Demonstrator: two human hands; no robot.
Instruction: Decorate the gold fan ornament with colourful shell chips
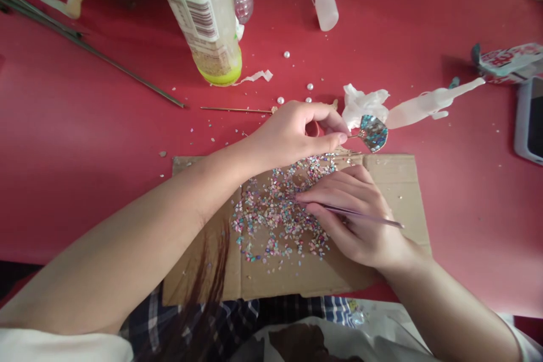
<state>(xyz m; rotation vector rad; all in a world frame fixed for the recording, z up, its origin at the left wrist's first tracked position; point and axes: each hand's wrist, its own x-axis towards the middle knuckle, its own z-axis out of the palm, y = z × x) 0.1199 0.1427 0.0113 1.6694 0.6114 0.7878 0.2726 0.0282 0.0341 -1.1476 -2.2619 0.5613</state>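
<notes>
My left hand [303, 130] pinches the thin metal stem of a small fan-shaped ornament [374, 133], whose face is covered in blue, teal and brown shiny flakes. It is held above the back edge of a cardboard sheet [390, 198]. In my right hand [356, 209] is a pair of slim purple tweezers [365, 215]. Their tips point left into colourful shell-like chips [275, 215] scattered over the cardboard; what the tips grip is too small to tell. A thin gold rod [235, 110] runs toward my left wrist; whether it joins the ornament is hidden.
Behind my hands stand a green-based bottle [218, 62] and a red-labelled water bottle [243, 3]. A small squeeze bottle [326, 5], crumpled tissue [362, 106], a white tube-like applicator [424, 107], loose pearls [287, 54] and a phone [532, 119] lie on the red table [466, 220].
</notes>
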